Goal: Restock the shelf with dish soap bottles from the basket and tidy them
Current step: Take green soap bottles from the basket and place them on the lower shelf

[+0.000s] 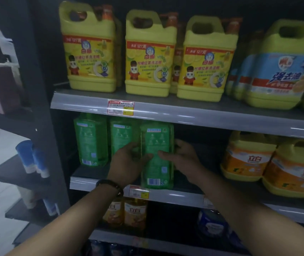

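Three green dish soap bottles stand on the middle shelf (99, 180), back labels facing me. The front one (156, 145) stands at the shelf edge, held between both hands. My left hand (127, 161) wraps its left side with the thumb on the label. My right hand (182, 156) holds its right side, fingers behind and thumb on the front. A second green bottle (121, 133) stands behind my left hand and a third (90, 139) further left. The basket is not in view.
Yellow jugs (149, 58) fill the top shelf (184, 111), with blue-labelled jugs (280, 71) at right. Orange-labelled jugs (291, 169) stand right of a dark gap on the middle shelf. Amber bottles (134, 213) sit on the lower shelf. Blue-and-white tubes (31, 157) hang on a side rack at left.
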`<state>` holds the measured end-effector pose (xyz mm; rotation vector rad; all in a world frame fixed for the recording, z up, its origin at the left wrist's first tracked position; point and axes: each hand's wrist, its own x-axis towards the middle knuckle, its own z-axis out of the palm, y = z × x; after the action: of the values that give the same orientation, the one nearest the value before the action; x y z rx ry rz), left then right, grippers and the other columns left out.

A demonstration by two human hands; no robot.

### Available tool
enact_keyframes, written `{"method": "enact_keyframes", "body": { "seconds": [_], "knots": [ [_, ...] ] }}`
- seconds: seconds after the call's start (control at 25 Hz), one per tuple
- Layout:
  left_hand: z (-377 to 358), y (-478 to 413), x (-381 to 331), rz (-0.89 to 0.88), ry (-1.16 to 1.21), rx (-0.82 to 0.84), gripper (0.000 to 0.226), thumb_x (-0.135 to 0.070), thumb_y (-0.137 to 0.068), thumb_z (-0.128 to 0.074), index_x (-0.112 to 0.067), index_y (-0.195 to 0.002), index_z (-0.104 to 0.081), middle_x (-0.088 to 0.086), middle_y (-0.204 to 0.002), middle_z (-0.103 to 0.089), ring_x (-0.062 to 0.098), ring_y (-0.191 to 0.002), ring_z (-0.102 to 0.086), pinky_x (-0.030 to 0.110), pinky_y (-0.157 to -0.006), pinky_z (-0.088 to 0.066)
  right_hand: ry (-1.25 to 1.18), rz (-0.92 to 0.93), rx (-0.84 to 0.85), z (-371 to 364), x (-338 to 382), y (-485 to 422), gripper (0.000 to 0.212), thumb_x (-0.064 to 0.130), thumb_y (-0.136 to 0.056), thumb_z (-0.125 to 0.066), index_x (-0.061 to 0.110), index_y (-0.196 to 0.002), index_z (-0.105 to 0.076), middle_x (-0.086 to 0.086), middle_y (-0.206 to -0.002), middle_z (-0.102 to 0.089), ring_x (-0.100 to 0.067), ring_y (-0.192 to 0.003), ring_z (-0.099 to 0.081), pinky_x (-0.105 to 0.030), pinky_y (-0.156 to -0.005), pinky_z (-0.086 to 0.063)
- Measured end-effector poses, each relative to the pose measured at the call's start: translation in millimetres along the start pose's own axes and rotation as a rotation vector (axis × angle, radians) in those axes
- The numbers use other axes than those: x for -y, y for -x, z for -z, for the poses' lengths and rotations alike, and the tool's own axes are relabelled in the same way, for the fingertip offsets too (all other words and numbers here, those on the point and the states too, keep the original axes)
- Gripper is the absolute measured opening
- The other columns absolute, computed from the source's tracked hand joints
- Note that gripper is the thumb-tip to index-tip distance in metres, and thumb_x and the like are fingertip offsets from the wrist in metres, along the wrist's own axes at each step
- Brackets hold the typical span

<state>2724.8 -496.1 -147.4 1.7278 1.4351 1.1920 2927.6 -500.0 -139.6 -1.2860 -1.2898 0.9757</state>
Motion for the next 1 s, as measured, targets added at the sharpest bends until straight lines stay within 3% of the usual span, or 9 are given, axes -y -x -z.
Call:
{"method": "enact_keyframes", "body": {
  "seconds": [0.08, 0.16, 0.28, 0.4, 0.56, 0.68, 0.8, 0.88, 1.0],
  "knots": [
    [-3.6, -4.8, 7.9, -0.042, -0.079, -0.066, 0.055, -0.033, -0.091, -0.082, -0.019, -0.140, -0.063, 0.001, -0.120, -0.076, 0.008, -0.094, -0.063, 0.018, -0.083, -0.047, 0.027, 0.031, -0.006, -3.6, -14.6, -16.0, 0.048, -0.002, -0.081, -0.088, 0.011, -0.123, -0.069, -0.004, -0.112, -0.082, -0.017, -0.097, -0.080, -0.034, -0.081, -0.067],
    [-11.8, -5.1, 14.1, -0.067, -0.054, -0.020, 0.056, -0.024, -0.093, -0.080, -0.015, -0.144, -0.059, -0.007, -0.123, -0.070, 0.008, -0.100, -0.062, 0.005, -0.079, -0.045, 0.060, 0.075, -0.029, -6.4, -33.4, -30.6, 0.055, -0.002, -0.082, -0.088, 0.014, -0.129, -0.063, -0.005, -0.119, -0.079, -0.015, -0.103, -0.079, -0.037, -0.087, -0.066],
    [-24.2, -9.2, 32.0, -0.161, -0.146, 0.090, 0.059, -0.016, -0.094, -0.078, -0.009, -0.148, -0.055, -0.011, -0.126, -0.063, 0.015, -0.121, -0.065, -0.012, -0.078, -0.032, 0.181, 0.141, -0.021, -6.2, -50.7, -51.9, 0.059, 0.013, -0.087, -0.088, 0.025, -0.135, -0.056, 0.005, -0.125, -0.075, -0.013, -0.111, -0.075, -0.043, -0.095, -0.064],
    [-28.8, -16.3, 46.4, -0.182, -0.219, 0.169, 0.070, -0.022, -0.095, -0.077, -0.013, -0.157, -0.046, 0.001, -0.151, -0.059, 0.019, -0.137, -0.058, -0.001, -0.096, -0.030, 0.298, 0.144, -0.013, 0.0, -52.8, -67.3, 0.060, 0.032, -0.084, -0.089, 0.033, -0.133, -0.054, 0.009, -0.126, -0.074, -0.014, -0.115, -0.073, -0.052, -0.099, -0.061],
    [-31.1, -18.6, 56.8, -0.208, -0.214, 0.230, 0.068, -0.025, -0.095, -0.077, -0.020, -0.156, -0.047, -0.001, -0.160, -0.050, 0.014, -0.134, -0.058, 0.010, -0.100, -0.037, 0.306, 0.137, -0.016, 5.9, -60.4, -74.9, 0.064, 0.055, -0.070, -0.084, 0.042, -0.126, -0.054, 0.009, -0.125, -0.075, -0.014, -0.114, -0.074, -0.052, -0.098, -0.062],
    [-29.9, -19.4, 57.7, -0.200, -0.206, 0.276, 0.064, -0.024, -0.094, -0.077, -0.024, -0.152, -0.049, -0.002, -0.154, -0.054, 0.007, -0.117, -0.059, 0.014, -0.093, -0.042, 0.294, 0.117, 0.013, 6.5, -60.9, -73.0, 0.058, 0.044, -0.078, -0.086, 0.043, -0.127, -0.054, 0.007, -0.128, -0.074, -0.016, -0.117, -0.073, -0.053, -0.101, -0.061],
    [-29.0, -11.3, 56.8, -0.247, -0.321, 0.321, 0.062, -0.028, -0.094, -0.074, -0.024, -0.151, -0.049, 0.002, -0.148, -0.060, 0.019, -0.129, -0.060, 0.025, -0.102, -0.047, 0.359, 0.073, 0.008, 2.4, -51.4, -68.5, 0.051, 0.026, -0.094, -0.081, 0.027, -0.137, -0.054, 0.000, -0.132, -0.072, -0.021, -0.120, -0.071, -0.047, -0.103, -0.058],
    [-28.5, 4.2, 57.5, -0.327, -0.355, 0.306, 0.058, -0.029, -0.092, -0.073, -0.024, -0.147, -0.054, 0.002, -0.143, -0.063, 0.021, -0.131, -0.060, 0.033, -0.109, -0.049, 0.416, 0.048, -0.016, 0.1, -46.7, -54.6, 0.045, 0.026, -0.097, -0.078, 0.017, -0.137, -0.057, 0.000, -0.123, -0.072, -0.024, -0.119, -0.071, -0.035, -0.095, -0.058],
    [-26.7, 33.9, 56.5, -0.385, -0.313, 0.275, 0.044, -0.027, -0.094, -0.071, -0.026, -0.137, -0.063, -0.005, -0.135, -0.067, 0.013, -0.125, -0.062, 0.022, -0.104, -0.048, 0.473, 0.038, -0.028, 2.1, -45.5, -16.6, 0.059, 0.031, -0.097, -0.079, 0.015, -0.146, -0.052, 0.006, -0.120, -0.064, -0.017, -0.117, -0.065, -0.025, -0.091, -0.050]
  ]
}}
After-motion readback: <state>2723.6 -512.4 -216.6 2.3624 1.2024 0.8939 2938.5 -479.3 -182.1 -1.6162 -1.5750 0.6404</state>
